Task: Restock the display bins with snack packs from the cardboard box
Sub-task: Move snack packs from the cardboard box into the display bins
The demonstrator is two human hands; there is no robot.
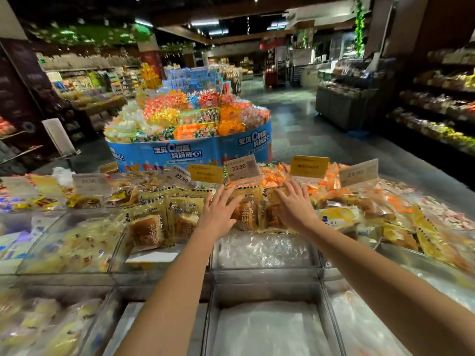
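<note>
Yellow snack packs [248, 211] with a bread picture and dark print stand in a row in the far part of a clear display bin [264, 263]. My left hand [218, 214] lies with straight, spread fingers against the left side of this group. On the group's right side, my right hand [295, 206] presses flat with spread fingers too. More of the same packs [164, 222] fill the bin to the left. The cardboard box is out of view.
Price tags [241, 167] stand behind the packs. Orange sweets [276, 177] and other wrapped snacks [395, 224] fill bins on the right. A near bin [270, 327] holds only a plastic liner. A round blue candy display [190, 134] stands across the aisle.
</note>
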